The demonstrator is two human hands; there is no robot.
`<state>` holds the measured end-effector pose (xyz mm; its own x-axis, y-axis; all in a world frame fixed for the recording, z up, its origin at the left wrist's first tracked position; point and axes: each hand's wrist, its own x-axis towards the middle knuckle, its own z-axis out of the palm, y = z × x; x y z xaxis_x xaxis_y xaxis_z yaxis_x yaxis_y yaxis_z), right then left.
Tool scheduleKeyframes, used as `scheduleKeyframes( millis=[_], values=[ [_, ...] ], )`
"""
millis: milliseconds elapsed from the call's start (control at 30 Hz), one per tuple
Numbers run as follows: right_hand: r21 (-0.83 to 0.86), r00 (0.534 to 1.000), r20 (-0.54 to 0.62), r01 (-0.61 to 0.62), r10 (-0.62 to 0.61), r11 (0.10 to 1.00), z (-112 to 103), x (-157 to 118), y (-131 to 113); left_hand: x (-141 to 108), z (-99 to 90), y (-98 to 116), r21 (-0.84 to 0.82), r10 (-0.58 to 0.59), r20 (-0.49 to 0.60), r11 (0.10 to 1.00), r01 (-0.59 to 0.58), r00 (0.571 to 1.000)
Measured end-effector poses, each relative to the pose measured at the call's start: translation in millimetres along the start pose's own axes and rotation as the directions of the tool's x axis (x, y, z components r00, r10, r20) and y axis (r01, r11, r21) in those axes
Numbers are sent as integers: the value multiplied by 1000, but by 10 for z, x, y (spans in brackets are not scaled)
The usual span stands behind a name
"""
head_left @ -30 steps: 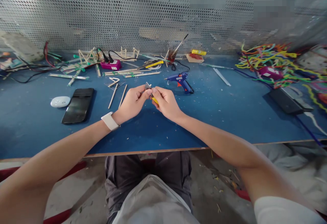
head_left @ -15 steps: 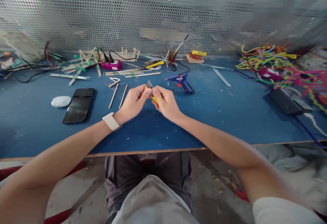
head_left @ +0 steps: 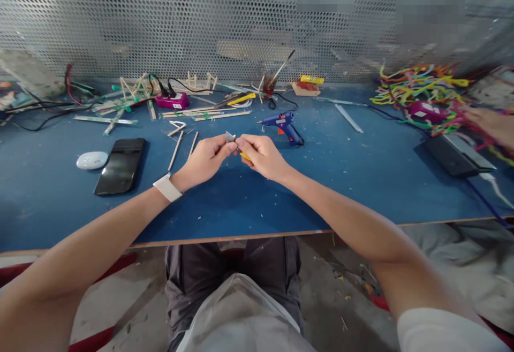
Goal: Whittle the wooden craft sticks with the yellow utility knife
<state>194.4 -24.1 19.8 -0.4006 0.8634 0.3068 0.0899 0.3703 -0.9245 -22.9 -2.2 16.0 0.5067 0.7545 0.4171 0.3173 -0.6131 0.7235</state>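
Head view: your right hand curls tight round the yellow knife above the counter; your left hand pinches closed by the blade, any catch hidden. Long axis slanting, blade pointing forward-left!

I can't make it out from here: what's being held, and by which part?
The right hand holds a yellow-handled knife by the handle. The left hand is at its blade; what it holds can't be told.
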Motion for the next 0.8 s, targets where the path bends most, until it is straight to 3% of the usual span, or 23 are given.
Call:
scheduleKeyframes(
  millis=[133, 333, 800],
  values=[
    [-1, 994, -114, 5, -5, 1000, 128, -36, 21, 0, 52, 10, -9, -1, -84, 1000, 0, 996],
    [4, 981, -194, 24, -23, 1000, 238, -67, 28, -10, 140, 28, -58, 16, -173, 998, -26, 985],
    [-4, 961, -271, 65, -64, 998, 319, -87, 22, -4, 188, 93, -135, 9, -204, 990, -38, 979]
  ],
)
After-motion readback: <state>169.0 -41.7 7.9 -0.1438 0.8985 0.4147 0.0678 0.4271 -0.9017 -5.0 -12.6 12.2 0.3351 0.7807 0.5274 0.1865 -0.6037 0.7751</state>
